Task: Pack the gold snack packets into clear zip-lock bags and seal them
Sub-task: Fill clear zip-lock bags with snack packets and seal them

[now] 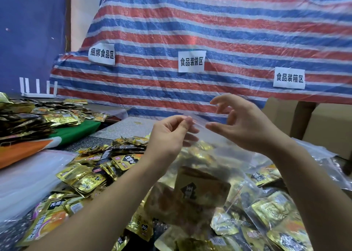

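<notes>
Fingers [187, 122] of your left hand [167, 136] pinch the zip-lock bag [209, 155] mouth; right hand [242, 123] spread apart, off it. One-sided hold: bag could sag, packets [202, 189] shift, seal misaligns.

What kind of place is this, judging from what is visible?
Probably a small food-packing workshop: paper zone signs hang on a striped tarp, gold snack packets lie heaped on the table, and cardboard boxes stand behind.

Two hands [167, 134], three white signs [191, 61], one held clear bag [200, 174], one white router [38, 90]; gold packets [82, 178] beyond counting.
</notes>
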A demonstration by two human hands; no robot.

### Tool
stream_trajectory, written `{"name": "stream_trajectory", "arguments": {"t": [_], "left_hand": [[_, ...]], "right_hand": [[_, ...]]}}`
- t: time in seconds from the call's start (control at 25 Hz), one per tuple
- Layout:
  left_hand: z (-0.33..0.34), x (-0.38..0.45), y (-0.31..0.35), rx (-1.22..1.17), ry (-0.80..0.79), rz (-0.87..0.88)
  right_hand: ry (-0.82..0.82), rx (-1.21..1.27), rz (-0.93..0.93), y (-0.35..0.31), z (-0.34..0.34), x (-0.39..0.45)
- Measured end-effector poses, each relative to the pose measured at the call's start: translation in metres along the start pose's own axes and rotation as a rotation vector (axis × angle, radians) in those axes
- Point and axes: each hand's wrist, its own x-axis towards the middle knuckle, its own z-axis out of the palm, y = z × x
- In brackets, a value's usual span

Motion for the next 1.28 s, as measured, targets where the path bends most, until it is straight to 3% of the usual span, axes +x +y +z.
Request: {"name": "stream_trajectory", "arguments": {"t": [0.12,0.36,0.68,0.88,1.28], "left_hand": [[0.010,-0.004,0.006,0.017,-0.039,0.011],[0.011,-0.005,0.016,0.139,-0.055,0.113],[0.002,0.001,0.024,0.034,-0.020,0.105],[0.007,0.000,0.023,0.066,0.018,0.098],[0.012,0.003,0.038,0.210,0.057,0.134]], "right_hand": [[-0.111,-0.088,0.044,-0.014,0.003,0.002],[-0.074,0.090,0.048,-0.031,-0.001,-0.004],[-0.034,0.086,0.099,-0.030,-0.006,0.002],[-0.073,0.112,0.118,-0.032,-0.004,0.000],[0.026,0.154,0.169,-0.043,0.003,0.007]]}}
